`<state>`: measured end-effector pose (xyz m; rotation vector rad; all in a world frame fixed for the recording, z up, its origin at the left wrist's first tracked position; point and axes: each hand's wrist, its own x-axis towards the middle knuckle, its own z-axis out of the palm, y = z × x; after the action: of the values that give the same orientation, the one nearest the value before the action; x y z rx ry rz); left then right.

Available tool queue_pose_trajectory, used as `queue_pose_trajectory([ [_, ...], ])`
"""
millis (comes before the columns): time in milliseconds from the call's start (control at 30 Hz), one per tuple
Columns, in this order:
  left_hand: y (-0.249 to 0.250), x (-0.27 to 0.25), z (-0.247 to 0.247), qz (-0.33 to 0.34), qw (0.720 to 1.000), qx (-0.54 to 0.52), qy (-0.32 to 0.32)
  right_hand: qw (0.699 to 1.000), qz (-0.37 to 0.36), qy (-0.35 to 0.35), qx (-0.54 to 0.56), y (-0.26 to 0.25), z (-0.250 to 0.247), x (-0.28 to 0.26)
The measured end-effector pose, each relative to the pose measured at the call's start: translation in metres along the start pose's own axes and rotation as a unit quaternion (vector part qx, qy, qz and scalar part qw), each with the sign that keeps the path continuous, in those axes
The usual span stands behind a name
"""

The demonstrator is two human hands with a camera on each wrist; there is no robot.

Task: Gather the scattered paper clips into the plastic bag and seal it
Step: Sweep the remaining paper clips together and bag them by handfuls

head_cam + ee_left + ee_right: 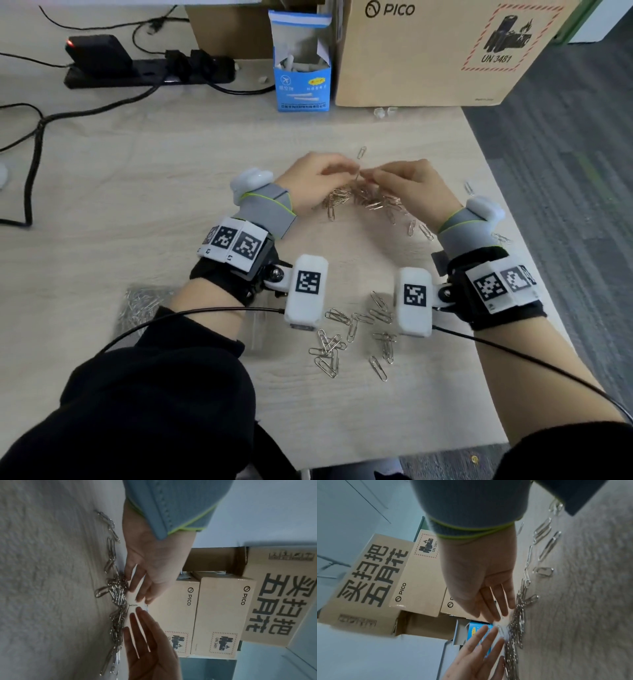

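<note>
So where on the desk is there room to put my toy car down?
Bare wood lies left of the left hand, between it and the black cable, and in front of the blue box. It is crowded between the hands, with the paper clip pile, and nearer, with scattered clips.

The plastic bag lies partly under the left forearm, so its mouth cannot be seen, and its contents blur into a grey mass. In the head view the left hand and right hand cover part of the paper clip pile; whether either fingertips pinch the raised clip cannot be told.
</note>
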<state>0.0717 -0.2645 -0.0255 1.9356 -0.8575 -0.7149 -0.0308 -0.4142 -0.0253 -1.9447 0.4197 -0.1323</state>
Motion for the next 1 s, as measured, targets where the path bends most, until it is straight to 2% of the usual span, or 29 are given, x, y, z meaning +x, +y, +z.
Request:
queue_pose_trajectory([
  [67,0.001,0.001,-0.002,0.005,0.998,0.017,0.063,0.998,-0.011,0.054,0.012,0.002,-0.001,0.007],
  [133,0.003,0.006,-0.003,0.010,0.993,0.075,0.091,0.998,-0.011,0.061,-0.029,0.001,-0.002,0.019],
  [233,0.005,0.016,0.000,-0.033,0.984,0.164,0.059,0.990,0.006,-0.019,-0.138,-0.002,0.004,0.038],
  [333,-0.001,0.015,0.006,-0.092,0.951,0.295,0.005,0.964,-0.003,-0.093,-0.249,-0.005,0.017,0.046],
  [400,-0.010,0.009,0.010,-0.093,0.943,0.321,-0.007,0.949,-0.024,-0.102,-0.296,-0.002,0.019,0.041],
  [467,-0.016,0.002,0.014,-0.088,0.939,0.333,-0.015,0.954,-0.037,-0.101,-0.281,0.002,0.019,0.029],
  [633,-0.012,-0.016,0.023,-0.082,0.937,0.335,-0.055,0.967,-0.046,-0.141,-0.210,0.008,0.015,-0.006],
  [800,-0.008,-0.049,0.037,-0.065,0.942,0.319,-0.084,0.977,-0.044,-0.148,-0.150,0.009,0.018,-0.049],
  [933,0.003,-0.075,0.041,-0.050,0.974,0.199,-0.097,0.980,-0.038,-0.165,-0.106,0.011,0.015,-0.076],
  [1000,0.007,-0.084,0.038,-0.034,0.991,0.126,-0.042,0.990,-0.035,-0.114,-0.074,0.010,0.010,-0.083],
])
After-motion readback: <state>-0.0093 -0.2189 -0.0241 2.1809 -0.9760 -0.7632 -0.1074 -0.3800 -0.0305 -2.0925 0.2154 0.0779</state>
